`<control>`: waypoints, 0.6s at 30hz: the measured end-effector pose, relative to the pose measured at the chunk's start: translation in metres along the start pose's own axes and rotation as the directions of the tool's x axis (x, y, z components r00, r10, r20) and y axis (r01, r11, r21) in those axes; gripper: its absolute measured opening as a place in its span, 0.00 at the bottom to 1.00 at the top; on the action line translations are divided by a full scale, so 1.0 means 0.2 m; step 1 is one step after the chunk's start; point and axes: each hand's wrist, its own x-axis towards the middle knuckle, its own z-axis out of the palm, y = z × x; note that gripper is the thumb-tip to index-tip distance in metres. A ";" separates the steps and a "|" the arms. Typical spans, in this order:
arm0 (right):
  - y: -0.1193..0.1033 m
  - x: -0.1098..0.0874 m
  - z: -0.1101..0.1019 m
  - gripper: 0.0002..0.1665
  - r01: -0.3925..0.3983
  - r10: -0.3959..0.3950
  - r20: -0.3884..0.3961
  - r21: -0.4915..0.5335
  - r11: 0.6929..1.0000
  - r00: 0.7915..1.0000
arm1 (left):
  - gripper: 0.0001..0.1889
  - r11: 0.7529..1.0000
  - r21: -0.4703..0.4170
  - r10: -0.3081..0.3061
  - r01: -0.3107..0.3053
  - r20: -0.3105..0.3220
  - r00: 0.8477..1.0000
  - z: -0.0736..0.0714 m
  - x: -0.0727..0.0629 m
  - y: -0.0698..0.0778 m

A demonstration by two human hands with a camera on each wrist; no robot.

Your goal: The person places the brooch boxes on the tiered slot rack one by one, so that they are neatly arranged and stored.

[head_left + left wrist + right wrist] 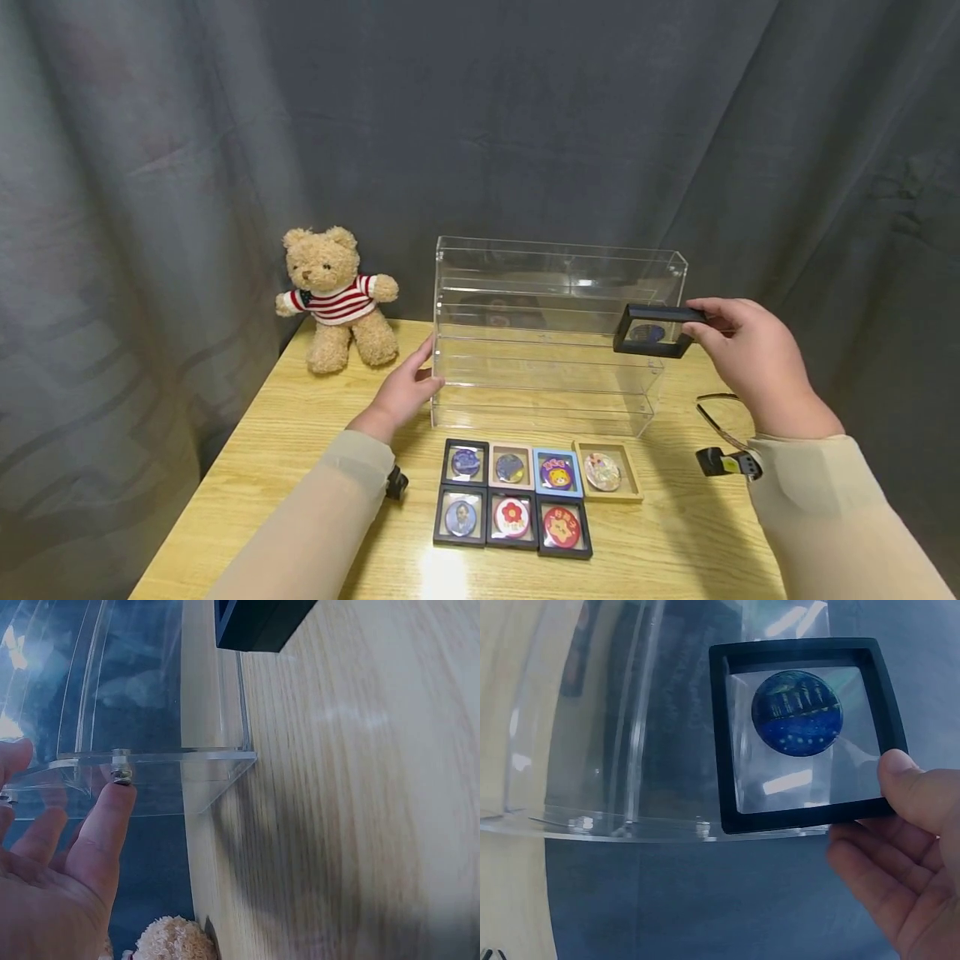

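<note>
My right hand (pixel 757 358) pinches a black square frame (pixel 720 742) by its right edge, thumb on one face and fingers behind. A round blue badge (pixel 797 714) with a dark landscape shows behind the frame's clear window. In the head view this frame overlaps the right part of a clear acrylic display rack (pixel 540 358) with several tiers. My left hand (pixel 405 392) rests against the rack's left side panel, its fingers fairly straight. In the left wrist view one fingertip (pixel 120 793) lies right at a metal screw (pixel 121 774) in the panel.
Several framed badges lie in two rows before the rack, among them a blue frame (pixel 557 472) and a wooden-coloured frame (pixel 633 483). A teddy bear (pixel 330 292) in a striped sweater sits left of the rack. Grey curtains (pixel 525 125) hang behind the wooden table (pixel 285 467).
</note>
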 end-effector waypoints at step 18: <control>-0.04 0.20 -0.04 0.27 -0.009 0.012 -0.045 0.055 0.998 0.999 | 0.41 1.000 -0.002 0.009 -0.009 0.002 1.000 0.00 -0.01 0.01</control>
